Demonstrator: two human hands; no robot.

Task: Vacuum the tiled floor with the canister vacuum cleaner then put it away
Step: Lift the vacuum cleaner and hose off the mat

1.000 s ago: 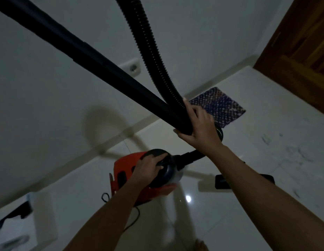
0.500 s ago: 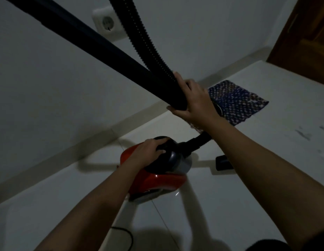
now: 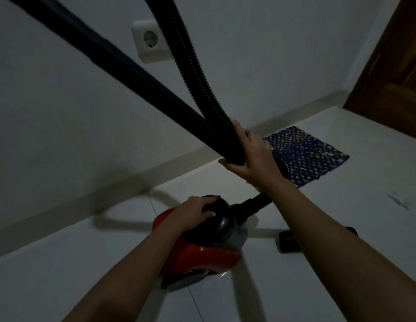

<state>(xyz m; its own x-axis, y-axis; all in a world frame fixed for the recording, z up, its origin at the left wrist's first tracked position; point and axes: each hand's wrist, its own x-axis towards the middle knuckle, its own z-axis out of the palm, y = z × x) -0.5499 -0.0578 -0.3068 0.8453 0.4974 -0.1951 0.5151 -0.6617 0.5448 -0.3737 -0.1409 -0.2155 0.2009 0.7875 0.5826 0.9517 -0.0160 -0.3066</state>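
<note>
Dim room, glossy white tiled floor (image 3: pixel 341 240) running up to a plain wall (image 3: pixel 63 112) with a socket (image 3: pixel 151 40) on it.

The person's left hand (image 3: pixel 195 212) has its fingers curled down over the black carry handle (image 3: pixel 216 210) on top of the red canister vacuum cleaner (image 3: pixel 202 256), so it's clamped on that. The right hand (image 3: pixel 253 159) is higher and further out. Its fingers are wrapped round the black wand (image 3: pixel 109 59) and the ribbed hose (image 3: pixel 190 66), bunched together.

The canister is straight under the left hand, low and near the wall, nose pointing up-right toward the patterned mat (image 3: pixel 314 154). Can't tell if it's resting on the tile or just off it. A dark floor head (image 3: pixel 288 244) pokes out from behind the right forearm.

This looks like the put-away part. What matters for the carry is that the wand's long axis runs from the right hand diagonally up-left, crossing in front of the wall. Swinging it carelessly could clip the socket.
</note>
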